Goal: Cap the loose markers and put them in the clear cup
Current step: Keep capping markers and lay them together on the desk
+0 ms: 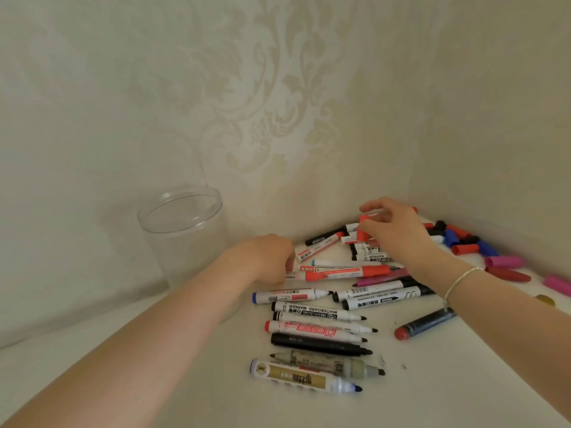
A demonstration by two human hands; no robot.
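A person's right hand [392, 230] is pinching a red cap [362, 230] between thumb and curled fingers, lifting it just above the far end of a heap of loose markers [321, 322]; a thin silver bracelet [460, 281] is circling the wrist. The left hand [272, 257] is reaching palm-down to the heap's left edge, its fingertips curling onto the end of a red-and-white marker [336, 272] lying flat there; whether the fingers are actually gripping it cannot be told, since the knuckles are hiding them. The markers are lying uncapped in rough rows, smooth plastic barrels in white, black and red with dark felt tips pointing mostly right. To the right of the heap, loose caps [466, 242] in red, blue, black and pink are lying scattered along the wall. Left of the heap, the clear cup [182, 230], a wide transparent plastic cylinder, is standing upright against the wall. Everything is resting on a matte white surface [185, 396] beneath cream wallpaper [272, 112] bearing a faint damask pattern.
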